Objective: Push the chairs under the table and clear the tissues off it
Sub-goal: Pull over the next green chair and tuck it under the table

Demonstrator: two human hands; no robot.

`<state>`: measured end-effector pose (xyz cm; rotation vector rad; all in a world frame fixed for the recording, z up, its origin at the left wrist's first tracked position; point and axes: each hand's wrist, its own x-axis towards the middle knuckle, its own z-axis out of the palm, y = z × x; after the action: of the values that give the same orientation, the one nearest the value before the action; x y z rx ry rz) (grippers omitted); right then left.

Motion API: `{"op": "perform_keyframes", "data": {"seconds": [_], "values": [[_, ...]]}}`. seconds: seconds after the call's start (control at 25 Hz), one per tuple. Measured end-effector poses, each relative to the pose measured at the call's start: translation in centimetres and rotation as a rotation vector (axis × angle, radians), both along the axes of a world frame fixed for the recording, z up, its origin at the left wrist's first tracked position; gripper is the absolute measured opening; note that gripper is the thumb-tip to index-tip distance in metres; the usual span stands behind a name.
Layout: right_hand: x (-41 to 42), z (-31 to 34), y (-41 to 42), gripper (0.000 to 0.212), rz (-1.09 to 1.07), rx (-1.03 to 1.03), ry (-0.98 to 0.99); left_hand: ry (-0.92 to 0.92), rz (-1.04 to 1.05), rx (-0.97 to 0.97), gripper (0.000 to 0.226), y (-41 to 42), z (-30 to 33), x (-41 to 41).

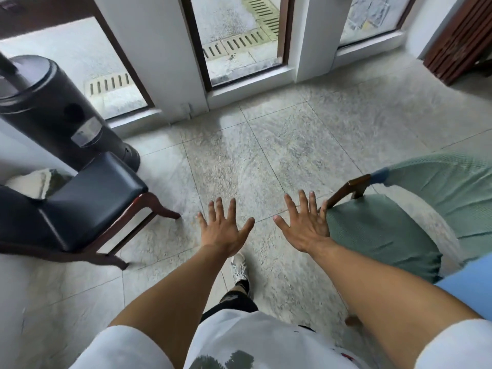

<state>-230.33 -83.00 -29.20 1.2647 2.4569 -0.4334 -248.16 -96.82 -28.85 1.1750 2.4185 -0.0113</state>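
My left hand and my right hand are stretched out over the tiled floor, fingers spread, holding nothing. A dark wooden chair with a black padded seat stands to the left, apart from my left hand. On the right is a chair with a green fabric cover; its wooden arm tip lies just beyond my right fingertips. Whether the fingers touch it I cannot tell. No table and no tissues are in view.
A tall black cylinder heater stands at the back left by the glass doors. A white cushion lies at the left edge. A wooden slatted screen is at the back right. My foot is on the floor tiles.
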Motion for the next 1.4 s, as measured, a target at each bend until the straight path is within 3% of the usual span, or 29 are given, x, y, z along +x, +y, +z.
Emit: {"op": "perform_keyframes", "data": {"seconds": [0.32,0.68,1.08,1.4], "values": [[-13.6,1.4,12.5,0.079,-0.18,0.007,-0.055,-0.062,-0.147,-0.018,0.093,13.9,0.1,-15.1],[-19.3,-0.1,26.8,0.08,-0.358,-0.023,-0.043,0.013,-0.406,-0.044,0.093,33.8,-1.4,-24.6],[-21.4,-0.5,50.0,0.078,-0.635,-0.047,0.103,0.109,-0.639,-0.059,0.093,62.5,0.0,-25.9],[-12.5,-1.6,61.1,0.078,-1.009,-0.064,0.041,0.03,-1.005,-0.044,0.092,83.9,-1.2,-15.9]]}}
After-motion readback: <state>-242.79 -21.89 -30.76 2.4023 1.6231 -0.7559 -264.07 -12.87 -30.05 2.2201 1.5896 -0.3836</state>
